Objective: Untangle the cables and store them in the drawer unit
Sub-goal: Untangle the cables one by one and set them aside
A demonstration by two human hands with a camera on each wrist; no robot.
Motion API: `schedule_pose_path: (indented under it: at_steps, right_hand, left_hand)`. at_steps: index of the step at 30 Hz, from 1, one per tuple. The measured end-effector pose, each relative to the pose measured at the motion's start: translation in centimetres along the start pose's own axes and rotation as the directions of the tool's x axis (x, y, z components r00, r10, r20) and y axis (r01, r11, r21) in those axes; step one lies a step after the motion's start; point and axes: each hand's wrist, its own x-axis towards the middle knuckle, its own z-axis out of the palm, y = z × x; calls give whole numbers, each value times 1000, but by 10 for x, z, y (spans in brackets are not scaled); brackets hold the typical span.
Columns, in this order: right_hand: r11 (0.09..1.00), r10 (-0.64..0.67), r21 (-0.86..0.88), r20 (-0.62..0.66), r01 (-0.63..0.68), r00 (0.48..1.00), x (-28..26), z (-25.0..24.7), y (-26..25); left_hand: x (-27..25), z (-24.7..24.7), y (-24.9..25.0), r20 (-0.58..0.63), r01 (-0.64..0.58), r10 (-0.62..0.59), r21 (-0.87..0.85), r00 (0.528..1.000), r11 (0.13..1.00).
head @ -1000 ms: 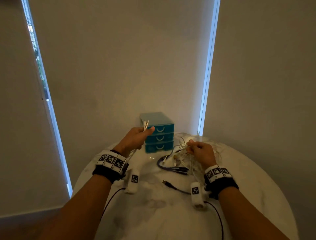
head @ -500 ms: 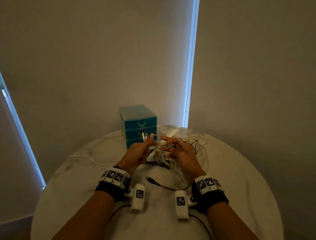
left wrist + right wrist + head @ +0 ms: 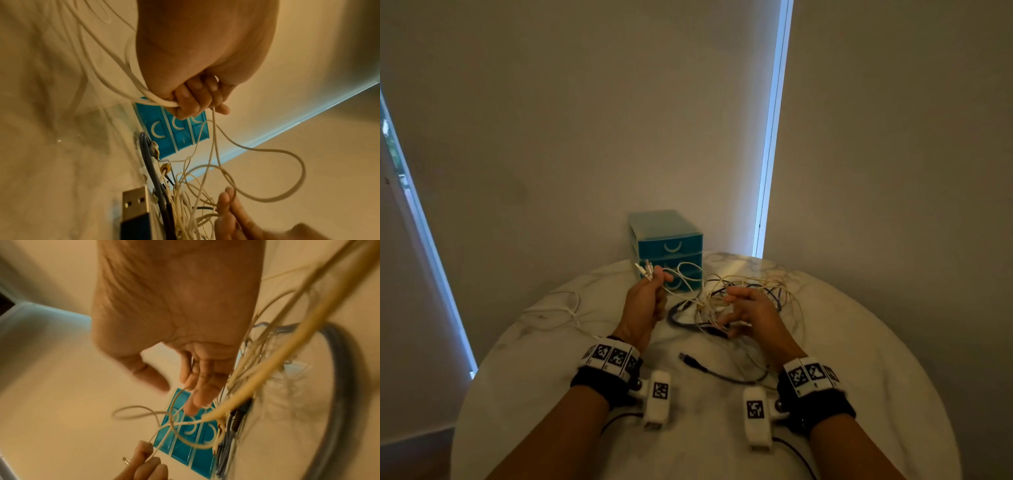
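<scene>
A teal three-drawer unit (image 3: pixel 667 240), all drawers closed, stands at the back of the round table. In front of it lies a tangle of cream, white and dark cables (image 3: pixel 753 287). My left hand (image 3: pixel 654 284) grips a white cable (image 3: pixel 131 91) in a fist, its plug ends (image 3: pixel 645 269) sticking up above the thumb. A loop of that cable (image 3: pixel 287 183) runs across to the tangle. Over the tangle hovers my right hand (image 3: pixel 729 311), its fingers (image 3: pixel 197 386) spread and relaxed among thin strands, gripping none that I can see.
A dark cable with a USB plug (image 3: pixel 686 358) lies loose on the marble table (image 3: pixel 876 359) between my wrists. Another white cable (image 3: pixel 551 311) sprawls at the table's left. Walls and window blinds stand close behind the drawer unit.
My hands were together at the tangle; now they are apart. The left has drawn the white cable out leftward, and the right has spread its fingers over the pile.
</scene>
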Motion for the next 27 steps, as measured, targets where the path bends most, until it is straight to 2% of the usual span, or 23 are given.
schedule_pose_path:
  at_steps: [1,3,8,10,14,16,17,19,21,22,25,27]
  right_hand:
    - [997,24,77,-47,-21,999,2,-2,-2]
    - [994,40,106,-109,-29,993,4,-5,-5]
    - [985,-83,-163,-139,60,987,1,-7,-3]
    - [958,-120,-268,-63,99,991,-4,-2,-4]
    - [878,-102,-443,196,181,975,-9,6,2]
    - [866,-140,-440,245,239,959,-5,5,10]
    - [871,-175,-423,206,249,963,-3,4,10]
    - [916,-231,-333,19,224,973,0,-5,4]
    - [973,-207,-138,-182,184,961,3,-19,-6]
    - [986,-162,-4,-240,166,957,3,-25,-10]
    - [926,-134,305,-291,224,947,5,-33,-17]
    - [887,-199,355,-286,297,937,4,-31,-20]
  left_hand:
    - [-1,0,2,16,-15,15,-6,1000,1000]
    - [-2,1,4,64,-36,36,1,997,999]
    - [-8,8,7,225,-85,61,102,973,991]
    - [-9,9,6,243,-103,68,135,968,985]
    - [-9,7,6,235,-118,85,131,968,984]
    - [-10,6,8,228,-116,92,97,969,988]
    - [-9,5,9,215,-115,99,64,972,991]
    - [-7,-1,12,160,-104,106,-26,981,994]
    - [-1,-10,13,70,-77,84,-103,994,992]
    - [3,-14,13,17,-56,59,-126,998,990]
    - [8,-18,12,-93,24,-36,-126,995,992]
    - [5,-14,12,-118,70,-73,-28,990,997]
